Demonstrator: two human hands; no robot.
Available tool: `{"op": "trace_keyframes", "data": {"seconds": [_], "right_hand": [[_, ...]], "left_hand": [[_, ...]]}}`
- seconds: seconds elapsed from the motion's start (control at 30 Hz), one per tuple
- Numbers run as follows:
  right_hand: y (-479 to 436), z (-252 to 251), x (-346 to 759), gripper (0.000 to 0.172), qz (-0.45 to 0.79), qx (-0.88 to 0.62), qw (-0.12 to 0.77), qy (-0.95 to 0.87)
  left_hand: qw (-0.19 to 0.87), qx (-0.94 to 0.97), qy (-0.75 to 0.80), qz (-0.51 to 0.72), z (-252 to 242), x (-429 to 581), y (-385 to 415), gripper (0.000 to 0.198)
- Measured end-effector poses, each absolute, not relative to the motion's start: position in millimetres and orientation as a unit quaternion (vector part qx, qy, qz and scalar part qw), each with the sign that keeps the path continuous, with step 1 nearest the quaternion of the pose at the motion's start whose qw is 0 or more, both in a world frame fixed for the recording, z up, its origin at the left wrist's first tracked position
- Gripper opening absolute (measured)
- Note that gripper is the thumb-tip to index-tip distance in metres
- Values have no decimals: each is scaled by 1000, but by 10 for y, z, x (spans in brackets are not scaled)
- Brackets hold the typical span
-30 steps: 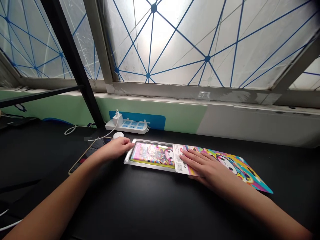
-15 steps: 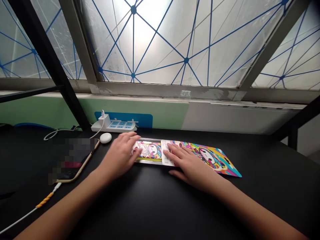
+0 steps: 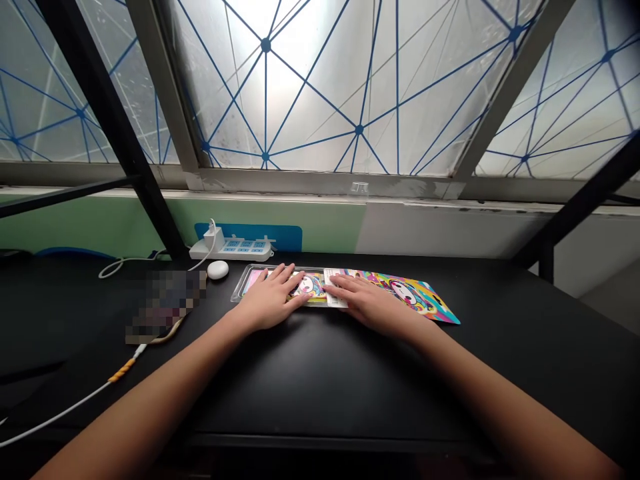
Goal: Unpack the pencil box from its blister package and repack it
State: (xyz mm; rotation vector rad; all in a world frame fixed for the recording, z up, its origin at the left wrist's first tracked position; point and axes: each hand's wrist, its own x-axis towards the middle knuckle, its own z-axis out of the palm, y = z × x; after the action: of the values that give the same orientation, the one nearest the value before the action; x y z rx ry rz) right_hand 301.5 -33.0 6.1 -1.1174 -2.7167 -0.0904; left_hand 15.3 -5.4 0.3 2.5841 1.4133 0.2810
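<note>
A clear plastic tray with colourful cartoon-printed contents lies flat on the black table. My left hand rests over its middle, palm down with fingers spread, hiding part of the print. To the right, a bright cartoon-printed card extends from the tray, its white barcode-like panel lying at the join. My right hand lies flat across the card near that panel, fingers stretched out. What the tray holds under my left hand cannot be made out.
A white power strip with a plugged-in adapter stands against the wall. Near it sits a small white rounded case. At left lies a blurred-out device with a white cable. Black frame posts rise at both sides.
My left hand has moved right along the tray, uncovering its left end, with its fingers now flatter. My right hand stays on the card. The camera view has shifted, showing the table's front edge.
</note>
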Motion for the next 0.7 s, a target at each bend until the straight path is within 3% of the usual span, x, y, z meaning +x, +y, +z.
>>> {"op": "trace_keyframes", "data": {"seconds": [0.3,0.47,0.57,0.7], "right_hand": [[-416,271,3316,71,-68,-443,93,-889],[-712,515,3170,58,-126,-463,124,-869],[-1128,512,2727,49,-211,-360,151,-896],[-1550,286,2109,45,-196,-220,122,-948]], "left_hand": [[128,856,491,94,91,-184,-35,72],[146,847,493,133,82,-264,2,67],[147,844,484,179,58,-202,21,53],[148,843,469,219,63,-75,52,38]]}}
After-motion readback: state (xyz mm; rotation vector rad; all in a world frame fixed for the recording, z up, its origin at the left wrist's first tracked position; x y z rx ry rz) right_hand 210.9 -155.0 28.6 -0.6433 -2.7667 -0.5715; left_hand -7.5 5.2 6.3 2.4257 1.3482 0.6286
